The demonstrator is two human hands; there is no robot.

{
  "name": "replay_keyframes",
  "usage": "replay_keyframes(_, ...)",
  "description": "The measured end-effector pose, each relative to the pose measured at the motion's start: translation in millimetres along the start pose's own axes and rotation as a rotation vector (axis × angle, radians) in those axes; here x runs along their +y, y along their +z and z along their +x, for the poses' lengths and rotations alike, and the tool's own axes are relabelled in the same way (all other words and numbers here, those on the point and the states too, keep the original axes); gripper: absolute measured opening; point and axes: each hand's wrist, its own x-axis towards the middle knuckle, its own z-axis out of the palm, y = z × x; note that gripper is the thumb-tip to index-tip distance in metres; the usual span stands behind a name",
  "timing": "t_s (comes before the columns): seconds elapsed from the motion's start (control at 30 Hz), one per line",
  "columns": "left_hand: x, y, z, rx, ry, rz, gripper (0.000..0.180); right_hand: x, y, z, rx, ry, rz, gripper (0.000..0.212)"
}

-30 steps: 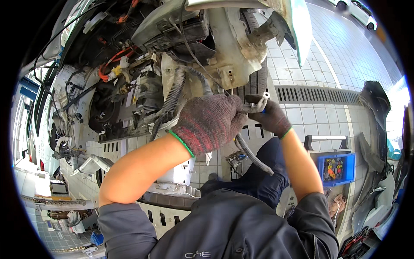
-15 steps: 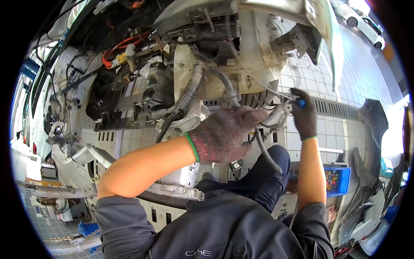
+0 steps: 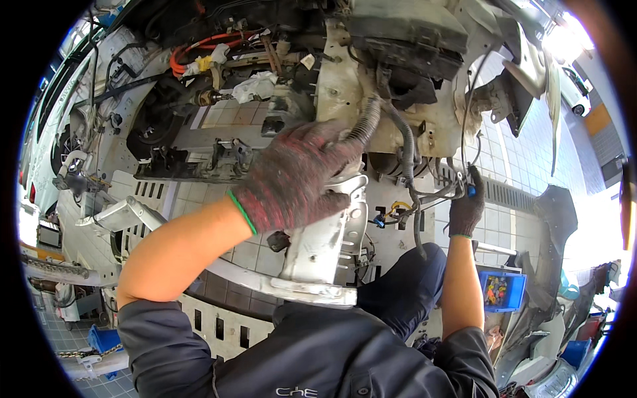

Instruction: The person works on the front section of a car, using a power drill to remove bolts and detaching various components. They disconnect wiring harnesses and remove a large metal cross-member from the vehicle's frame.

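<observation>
The ribbed black hose [image 3: 366, 126], lying at twelve o'clock of the left hand [image 3: 295, 176], is now clasped by that gloved grip, shifted upward from before, while loose cables [image 3: 431, 196] are pinched by the right hand [image 3: 466, 207].

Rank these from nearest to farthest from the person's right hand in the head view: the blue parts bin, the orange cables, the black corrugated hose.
From the right hand:
1. Black corrugated hose, just up and left of it.
2. Blue parts bin, below it on the floor.
3. Orange cables, far across at upper left.
</observation>
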Motion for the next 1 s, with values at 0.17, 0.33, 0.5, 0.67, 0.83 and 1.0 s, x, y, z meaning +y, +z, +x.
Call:
replay_keyframes(0.17,-27,-6,-11,-0.382,-0.239,-0.189,0.085,-29,8,-28,-0.244,0.132,0.017,0.048)
replay_keyframes(0.33,-45,-1,-6,-0.38,-0.124,-0.261,0.087,-84,-9,-57,-0.238,0.315,0.086,0.054)
replay_keyframes(0.5,-69,-25,21,-0.207,-0.05,-0.309,0.09,-126,-58,-76,0.082,0.351,0.403,0.038)
replay_keyframes(0.67,-103,-58,119,0.488,0.261,-0.025,0.093,-103,-90,-109,0.31,0.387,0.505,0.047)
replay_keyframes(0.83,-93,-69,184,0.18,0.309,0.191,0.098,-56,-96,-165,0.309,0.655,0.451,0.052)
replay_keyframes(1.0,-97,-89,202,-0.008,0.254,0.014,0.103,-39,-89,-187,0.307,0.546,0.358,0.038)
